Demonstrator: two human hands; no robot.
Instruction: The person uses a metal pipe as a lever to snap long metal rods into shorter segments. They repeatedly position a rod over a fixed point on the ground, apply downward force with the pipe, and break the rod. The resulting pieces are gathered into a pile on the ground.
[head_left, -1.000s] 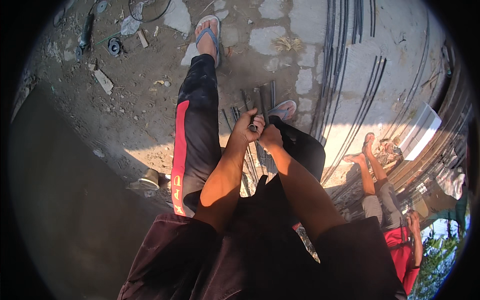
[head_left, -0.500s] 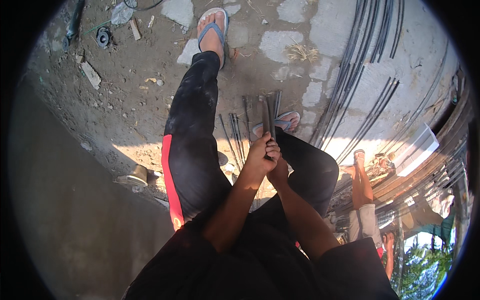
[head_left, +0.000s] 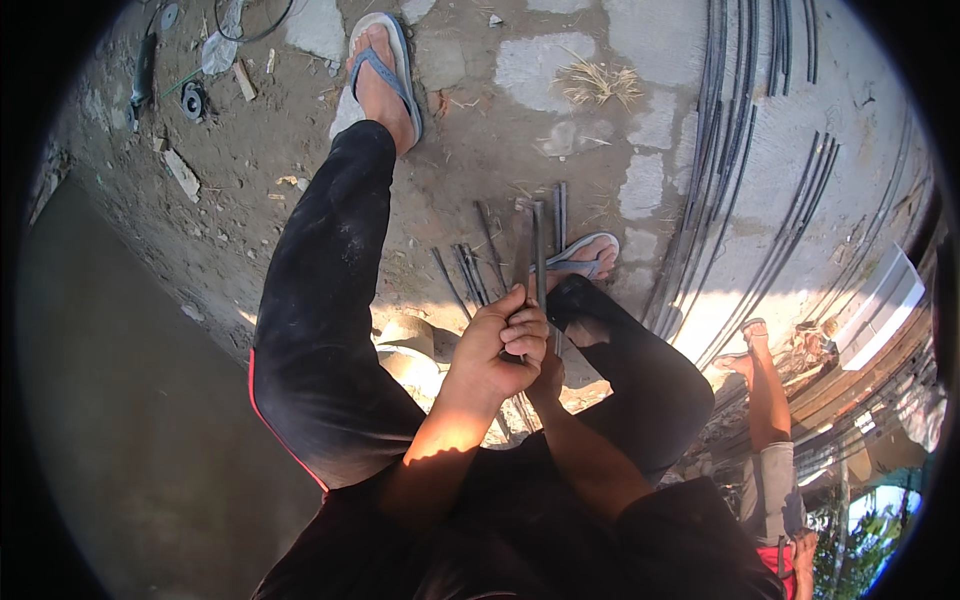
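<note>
Between my knees, my left hand is closed around a brownish flat metal bar and a grey metal rod beside it. Both point away from me, over the ground. My right hand is pressed close behind and below the left; it looks closed, but its fingers are mostly hidden. Several thin dark rods lie at the left of the held bars, and a couple more rods lie at the right, by my right sandal.
Long dark rods lie bundled on the paving at the right. A beige bucket stands by my left knee. Another person's leg shows at the lower right, near a white panel. A cable-trailing tool lies far left.
My knees are wider apart, and the bucket now shows inside my left leg. My hands have shifted slightly down and left with the bars. The other person appears lower and farther right.
</note>
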